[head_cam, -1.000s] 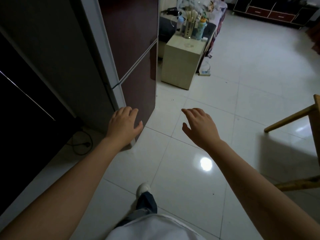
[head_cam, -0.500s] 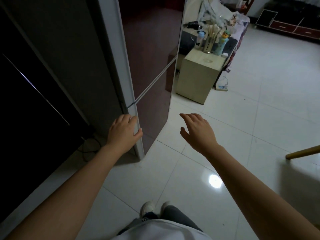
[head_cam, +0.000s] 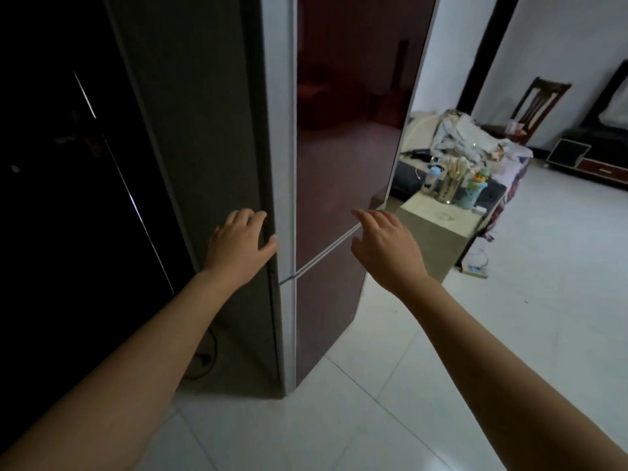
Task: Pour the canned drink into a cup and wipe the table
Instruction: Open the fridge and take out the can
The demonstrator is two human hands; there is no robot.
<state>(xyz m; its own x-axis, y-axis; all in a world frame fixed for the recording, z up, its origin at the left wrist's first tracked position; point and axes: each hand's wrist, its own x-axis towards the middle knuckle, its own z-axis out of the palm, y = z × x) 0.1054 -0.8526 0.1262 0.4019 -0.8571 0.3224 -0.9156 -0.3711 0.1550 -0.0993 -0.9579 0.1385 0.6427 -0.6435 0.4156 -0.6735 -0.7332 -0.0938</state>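
1. Canned drink, cup: neither can be seen in this view; where they are cannot be told.
2. Left hand (head_cam: 239, 246): fingers curled round the side edge of the refrigerator (head_cam: 343, 141) door, thumb on its silver trim.
3. Right hand (head_cam: 385, 246): fingers relaxed and spread, holding nothing, raised before the dark red door, well apart from the left.
4. Small cabinet (head_cam: 438, 232): beyond the refrigerator, bearing bottles (head_cam: 475, 192) and a holder of sticks.
5. Floor (head_cam: 509, 334): white glossy tiles.
6. Chair (head_cam: 540, 103): against the far wall.

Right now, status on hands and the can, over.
Left hand on the fridge door edge, fingers curled round it. Right hand open, holding nothing. No can or cup in view. Doors shut.
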